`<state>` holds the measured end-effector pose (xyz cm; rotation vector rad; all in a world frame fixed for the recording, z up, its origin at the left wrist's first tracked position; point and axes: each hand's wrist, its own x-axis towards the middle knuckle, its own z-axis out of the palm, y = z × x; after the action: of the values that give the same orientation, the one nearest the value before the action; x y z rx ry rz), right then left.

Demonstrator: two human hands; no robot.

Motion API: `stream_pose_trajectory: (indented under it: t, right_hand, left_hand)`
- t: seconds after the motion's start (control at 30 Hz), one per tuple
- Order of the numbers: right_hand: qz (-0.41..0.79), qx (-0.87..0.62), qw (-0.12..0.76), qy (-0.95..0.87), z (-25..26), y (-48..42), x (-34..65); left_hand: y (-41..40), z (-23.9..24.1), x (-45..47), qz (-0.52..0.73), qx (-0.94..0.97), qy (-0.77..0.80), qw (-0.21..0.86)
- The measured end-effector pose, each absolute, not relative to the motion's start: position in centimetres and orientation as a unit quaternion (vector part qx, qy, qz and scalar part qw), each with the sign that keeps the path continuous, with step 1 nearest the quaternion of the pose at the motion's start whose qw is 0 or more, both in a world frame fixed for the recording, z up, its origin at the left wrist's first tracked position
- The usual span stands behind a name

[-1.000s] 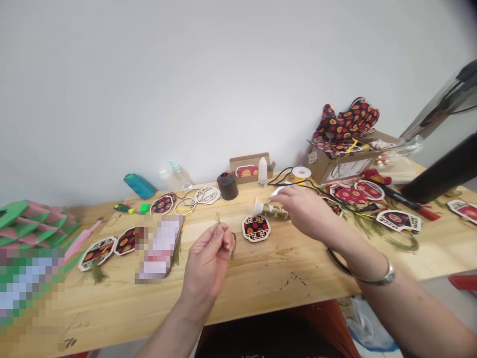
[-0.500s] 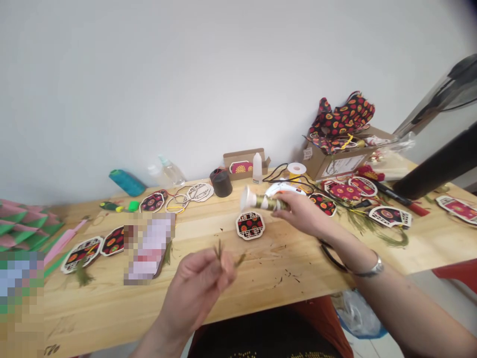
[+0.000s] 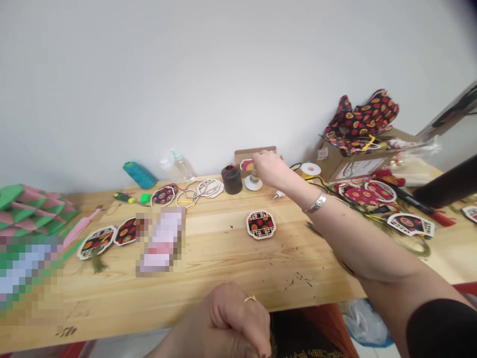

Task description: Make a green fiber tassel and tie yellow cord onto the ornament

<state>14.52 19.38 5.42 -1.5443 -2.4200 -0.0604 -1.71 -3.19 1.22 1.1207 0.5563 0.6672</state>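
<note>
My right hand [image 3: 269,168] reaches to the back of the wooden table [image 3: 208,248], its fingers closed around the top of a thread spool [image 3: 254,183]. The spool is upright, with its white flange down at the tabletop; my hand hides its upper part. Low at the front edge, my left hand [image 3: 238,315] is closed, with a few olive thread strands [image 3: 274,335] showing beside its fingers. Between the two hands lies an ornament [image 3: 260,225] with a pale lattice frame and dark patterned fabric.
A black cone [image 3: 231,180] stands just left of the spool. At the right are a cardboard box [image 3: 357,166] of patterned fabric and several ornaments. A blurred pale pink object [image 3: 164,238], more ornaments and a teal thread cone [image 3: 139,174] lie left.
My right hand has carried the spool back and turned it upright at the tabletop. My left hand has dropped toward the front edge with the olive strands. The view has shifted slightly.
</note>
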Motion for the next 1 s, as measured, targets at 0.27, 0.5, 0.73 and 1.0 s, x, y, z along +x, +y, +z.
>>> stream_pose_trajectory:
  t: [0.27,0.5,0.73,1.0]
  right_hand:
    - [-0.030,-0.542,0.126,-0.831,5.1,19.3,13.6]
    - [0.109,-0.459,0.290,-0.833,5.8,11.5,15.7]
    - [0.579,-0.431,0.387,-0.573,1.2,4.2,18.6]
    - [0.710,-0.405,0.446,-0.365,-1.5,2.7,19.4]
  left_hand:
    - [-2.8,1.5,-1.6,0.312,0.465,0.278,0.780]
    - [-0.7,1.8,-0.2,0.476,0.363,0.369,0.711]
    - [1.3,0.8,2.1,0.488,0.354,0.411,0.684]
    - [1.4,0.2,4.0,0.433,0.401,0.422,0.688]
